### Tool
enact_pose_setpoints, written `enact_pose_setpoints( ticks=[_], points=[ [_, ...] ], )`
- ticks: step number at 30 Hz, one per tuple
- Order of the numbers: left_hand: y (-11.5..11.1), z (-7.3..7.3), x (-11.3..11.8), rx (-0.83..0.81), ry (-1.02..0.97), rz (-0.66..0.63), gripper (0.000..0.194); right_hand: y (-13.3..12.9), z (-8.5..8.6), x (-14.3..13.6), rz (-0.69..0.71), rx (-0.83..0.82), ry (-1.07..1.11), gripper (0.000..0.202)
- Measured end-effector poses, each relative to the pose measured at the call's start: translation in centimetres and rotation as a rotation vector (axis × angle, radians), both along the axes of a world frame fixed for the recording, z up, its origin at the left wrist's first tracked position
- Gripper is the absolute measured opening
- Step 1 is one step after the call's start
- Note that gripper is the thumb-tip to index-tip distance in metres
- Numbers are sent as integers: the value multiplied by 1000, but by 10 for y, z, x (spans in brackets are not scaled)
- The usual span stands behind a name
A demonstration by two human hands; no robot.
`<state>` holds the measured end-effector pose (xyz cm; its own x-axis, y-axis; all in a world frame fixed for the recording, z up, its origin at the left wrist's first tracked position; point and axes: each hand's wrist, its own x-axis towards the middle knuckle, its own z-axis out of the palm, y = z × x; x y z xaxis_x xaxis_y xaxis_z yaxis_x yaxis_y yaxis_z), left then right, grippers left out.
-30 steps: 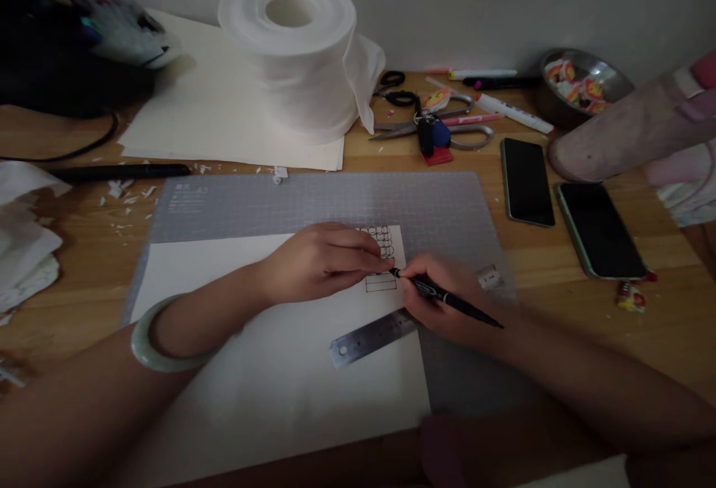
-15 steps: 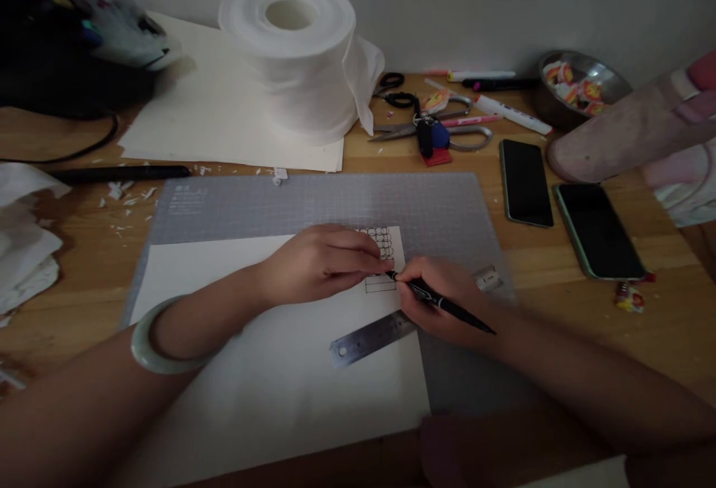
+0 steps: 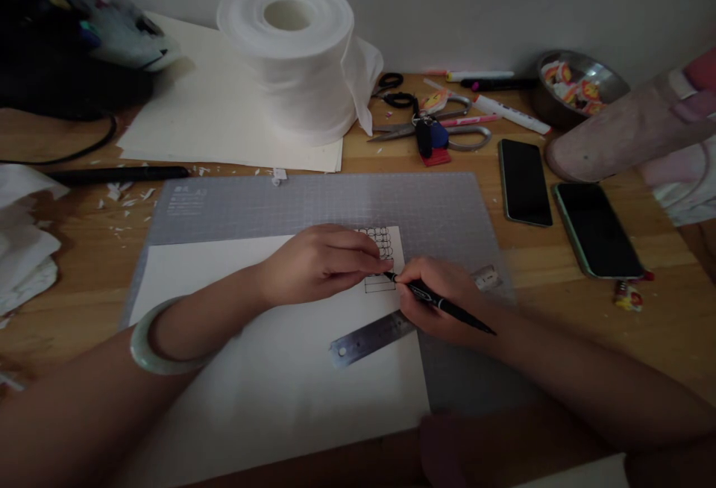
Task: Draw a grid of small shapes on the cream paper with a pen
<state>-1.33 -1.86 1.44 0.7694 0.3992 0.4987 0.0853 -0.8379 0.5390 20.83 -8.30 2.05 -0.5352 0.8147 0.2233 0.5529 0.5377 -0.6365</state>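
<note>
White paper [image 3: 268,391] lies on a grey cutting mat [image 3: 257,204], with rows of small circles and a ruled box [image 3: 380,288] drawn near its upper right corner. My right hand [image 3: 441,298] grips a black pen [image 3: 447,307], its tip on the paper beside the box. My left hand [image 3: 327,264] rests on the paper, fingers together and pointing at the pen tip; whether anything is under them is hidden. Below the hands a metal ruler [image 3: 363,340] lies at a slant, its right end beneath my right hand. A small clear object [image 3: 486,277] is right of that hand.
Behind the mat stand a white tissue roll [image 3: 302,63], scissors [image 3: 391,131] with keys, markers [image 3: 512,115] and a metal bowl [image 3: 615,81] of wrapped sweets. Two phones [image 3: 526,182] and a pinkish bottle [image 3: 609,133] are at the right. Crumpled tissue [image 3: 25,234] lies left.
The pen tip has shifted very slightly left. Both hands otherwise keep nearly the same place and hold.
</note>
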Motion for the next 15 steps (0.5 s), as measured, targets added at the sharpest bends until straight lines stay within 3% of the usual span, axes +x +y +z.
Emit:
enact_pose_setpoints(
  ticks=[15],
  points=[
    [0, 0, 0, 2, -2, -2, 21, 1, 5, 0, 38, -20, -4, 6]
  ],
)
